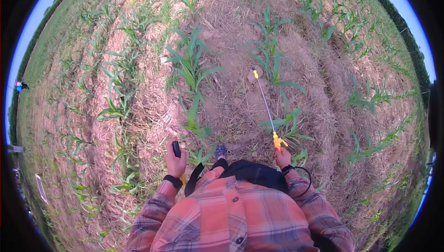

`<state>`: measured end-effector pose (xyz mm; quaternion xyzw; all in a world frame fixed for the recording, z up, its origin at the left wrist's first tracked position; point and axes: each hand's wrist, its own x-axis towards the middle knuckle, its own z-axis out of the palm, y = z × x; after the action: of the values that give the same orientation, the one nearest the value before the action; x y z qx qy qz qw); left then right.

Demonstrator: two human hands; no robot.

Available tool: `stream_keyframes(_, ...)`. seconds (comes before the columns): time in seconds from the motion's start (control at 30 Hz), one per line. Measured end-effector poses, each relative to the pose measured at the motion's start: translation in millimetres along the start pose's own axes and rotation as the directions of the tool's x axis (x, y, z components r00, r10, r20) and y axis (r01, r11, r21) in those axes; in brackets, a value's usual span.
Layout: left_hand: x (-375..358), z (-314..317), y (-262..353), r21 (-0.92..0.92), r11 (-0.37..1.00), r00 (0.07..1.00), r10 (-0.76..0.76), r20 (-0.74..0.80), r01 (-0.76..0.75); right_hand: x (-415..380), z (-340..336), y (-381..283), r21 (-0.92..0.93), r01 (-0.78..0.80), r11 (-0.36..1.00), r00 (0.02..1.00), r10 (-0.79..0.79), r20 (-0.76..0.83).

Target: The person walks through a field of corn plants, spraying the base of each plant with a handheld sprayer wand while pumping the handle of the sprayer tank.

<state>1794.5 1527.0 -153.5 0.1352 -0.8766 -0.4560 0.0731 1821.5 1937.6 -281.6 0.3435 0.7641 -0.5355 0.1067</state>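
Observation:
My right hand (282, 158) is closed round the yellow trigger handle of a spray wand (266, 105). Its thin metal lance slants forward and a little left. The yellow nozzle (255, 74) hangs over the soil, just left of a corn plant (276, 62). A dark hose (309, 178) loops beside my right wrist. My left hand (175, 162) grips a black-ended lever (176, 149) at my left side; a yellow part shows below the hand. Corn plants (189, 64) grow in a row ahead of the left hand.
Several corn rows run forward on both sides, with dry straw (231, 25) over brown soil between them. One patterned shoe (220, 150) shows below me. Far left, a small figure in blue (19, 86), perhaps a person, is at the field's edge. Dark trees line the horizon.

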Motion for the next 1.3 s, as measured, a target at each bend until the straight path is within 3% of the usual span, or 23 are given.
stream_keyframes(0.07, 15, -7, 7, -0.064, 0.998, 1.000, -0.014, 0.000, 0.014, 16, 28, -10, -0.267, 0.308, 0.913, 0.950, -0.280, 0.139)
stream_keyframes(0.1, 22, -8, 10, -0.121, 0.992, 0.999, -0.045, -0.001, 0.045, 19, 39, -22, -0.267, 0.302, 0.915, 0.952, -0.276, 0.129)
stream_keyframes(0.17, 32, -17, 19, -0.108, 0.994, 1.000, -0.009, -0.021, 0.007, 15, 59, -55, -0.341, 0.422, 0.840, 0.895, -0.325, 0.306)
stream_keyframes(0.2, 36, -23, 22, -0.094, 0.995, 0.998, 0.024, -0.050, -0.029, 15, 66, -69, -0.342, 0.414, 0.844, 0.900, -0.322, 0.295)
stream_keyframes(0.27, 39, -45, 40, -0.189, 0.981, 0.996, 0.035, -0.083, -0.050, 13, 74, -98, -0.277, 0.519, 0.809, 0.790, -0.330, 0.517)
stream_keyframes(0.33, 30, -73, 49, -0.257, 0.955, 0.980, 0.103, -0.169, -0.145, 13, 76, -128, -0.332, 0.590, 0.736, 0.748, -0.344, 0.567)
stream_keyframes(0.4, 26, -92, 59, -0.277, 0.945, 0.966, 0.106, -0.236, -0.172, 22, 77, -139, -0.318, 0.731, 0.603, 0.601, -0.350, 0.718)
stream_keyframes(0.43, 28, -93, 62, -0.247, 0.956, 0.968, 0.102, -0.227, -0.159, 32, 78, -138, -0.284, 0.718, 0.636, 0.568, -0.299, 0.767)
stream_keyframes(0.47, 34, -91, 66, -0.215, 0.965, 0.970, 0.100, -0.220, -0.149, 41, 80, -136, -0.293, 0.708, 0.643, 0.585, -0.300, 0.754)
stream_keyframes(0.53, 56, -68, 78, -0.267, 0.956, 0.981, 0.078, -0.176, -0.124, 61, 86, -133, -0.181, 0.768, 0.614, 0.494, -0.390, 0.777)
stream_keyframes(0.6, 84, -35, 70, -0.162, 0.987, 0.993, -0.002, -0.114, -0.017, 91, 93, -125, -0.179, 0.789, 0.588, 0.486, -0.418, 0.768)
stream_keyframes(0.63, 96, -20, 65, -0.145, 0.990, 0.990, -0.019, -0.142, -0.002, 100, 94, -130, -0.250, 0.744, 0.620, 0.549, -0.354, 0.757)
stream_keyframes(0.67, 111, -4, 50, 0.069, 0.989, 0.971, 0.145, -0.193, -0.134, 111, 94, -135, -0.314, 0.694, 0.647, 0.606, -0.290, 0.741)
stream_keyframes(0.73, 132, 21, 75, 0.125, 0.982, 0.973, 0.162, -0.166, -0.142, 141, 87, -136, -0.301, 0.642, 0.705, 0.645, -0.284, 0.710)
stream_keyframes(0.83, 166, 54, 98, -0.007, 0.999, 0.993, 0.036, -0.114, -0.037, 176, 63, -152, -0.305, 0.553, 0.775, 0.797, -0.386, 0.464)
stream_keyframes(0.87, 178, 66, 107, 0.004, 0.999, 0.993, 0.043, -0.113, -0.043, 190, 55, -154, -0.294, 0.552, 0.781, 0.796, -0.388, 0.464)
stream_keyframes(0.93, 204, 95, 126, 0.112, 0.982, 0.985, 0.162, -0.060, -0.154, 221, 33, -153, -0.242, 0.386, 0.890, 0.894, -0.297, 0.334)
stream_keyframes(1.0, 229, 123, 125, 0.130, 0.967, 0.972, 0.228, -0.053, -0.220, 246, 9, -150, -0.160, 0.330, 0.930, 0.928, -0.289, 0.235)
stream_keyframes(1.07, 247, 143, 117, 0.147, 0.983, 0.994, 0.108, 0.008, -0.108, 268, -14, -146, -0.074, 0.276, 0.958, 0.953, -0.263, 0.148)
stream_keyframes(1.13, 262, 158, 150, 0.158, 0.977, 0.990, 0.141, 0.005, -0.140, 290, -41, -145, 0.115, 0.027, 0.993, 0.999, -0.030, 0.024)
stream_keyframes(1.17, 270, 164, 163, 0.150, 0.977, 0.988, 0.154, 0.007, -0.154, 299, -54, -146, 0.114, 0.023, 0.993, 0.999, -0.027, 0.031)
stream_keyframes(1.23, 284, 175, 186, 0.105, 0.982, 0.987, 0.161, -0.008, -0.160, 311, -80, -157, 0.301, -0.052, 0.952, 0.987, 0.094, -0.127)
stream_keyframes(1.3, 296, 179, 190, 0.121, 0.977, 0.983, 0.183, -0.032, -0.178, 332, -104, -154, 0.315, -0.081, 0.946, 0.955, 0.164, -0.249)
